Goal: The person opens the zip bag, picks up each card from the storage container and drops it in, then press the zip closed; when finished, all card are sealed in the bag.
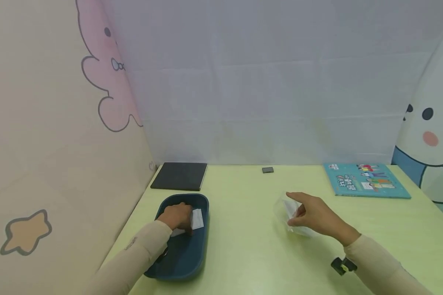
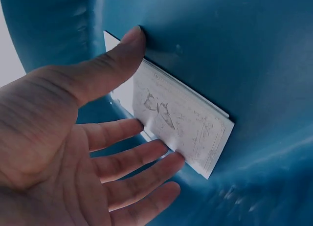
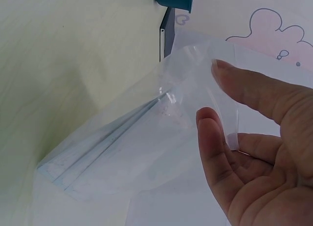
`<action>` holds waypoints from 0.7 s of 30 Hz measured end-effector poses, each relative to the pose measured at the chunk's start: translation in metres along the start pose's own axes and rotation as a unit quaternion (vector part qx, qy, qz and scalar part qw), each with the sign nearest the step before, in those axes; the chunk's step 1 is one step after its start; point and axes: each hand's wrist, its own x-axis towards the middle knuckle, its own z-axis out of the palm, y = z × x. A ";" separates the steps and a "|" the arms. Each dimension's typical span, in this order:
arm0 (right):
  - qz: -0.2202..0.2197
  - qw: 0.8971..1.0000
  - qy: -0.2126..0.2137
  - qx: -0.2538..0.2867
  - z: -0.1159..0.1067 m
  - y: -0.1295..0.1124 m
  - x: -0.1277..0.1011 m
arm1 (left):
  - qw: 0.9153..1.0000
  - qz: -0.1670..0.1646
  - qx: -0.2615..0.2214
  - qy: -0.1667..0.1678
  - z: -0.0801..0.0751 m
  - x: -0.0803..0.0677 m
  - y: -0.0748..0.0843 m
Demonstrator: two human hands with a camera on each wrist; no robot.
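In the head view, the left hand (image 1: 176, 216) reaches down inside the blue bin (image 1: 186, 256), with printed paper slips (image 1: 197, 219) just beside its fingers. The right hand (image 1: 315, 215) has a clear bag (image 1: 290, 208) at its fingers, on the side towards the bin, above the table.

In the left wrist view, the slips lie stacked between thumb and fingers, the top one bearing a butterfly print. They look light and fairly stiff, likely to slide over one another, so a pinch across both long edges should keep them square. The thumb crosses one end of the stack, well apart from the loosely straight fingers; three fingertips are at the near edge, though whether they press on it I cannot tell.

In the right wrist view, the bag hangs ahead of the fingers, with thin, blue-edged sheets (image 3: 100, 147) inside, beyond the fingertips. The film seems light, limp and slippery; its gathered edge looks the best hold. Thumb and index fingertip stand apart, while the curled fingers behind the index appear to clamp the bag's near edge.
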 end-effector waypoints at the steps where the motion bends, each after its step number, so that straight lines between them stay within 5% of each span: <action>1: -0.002 1.000 0.001 -0.002 0.000 0.000 0.000 | 1.000 0.002 0.005 0.006 0.000 0.000 0.000; 21: 0.016 1.000 0.000 -0.013 -0.001 0.000 -0.004 | 0.997 0.022 -0.005 0.078 0.012 0.005 -0.006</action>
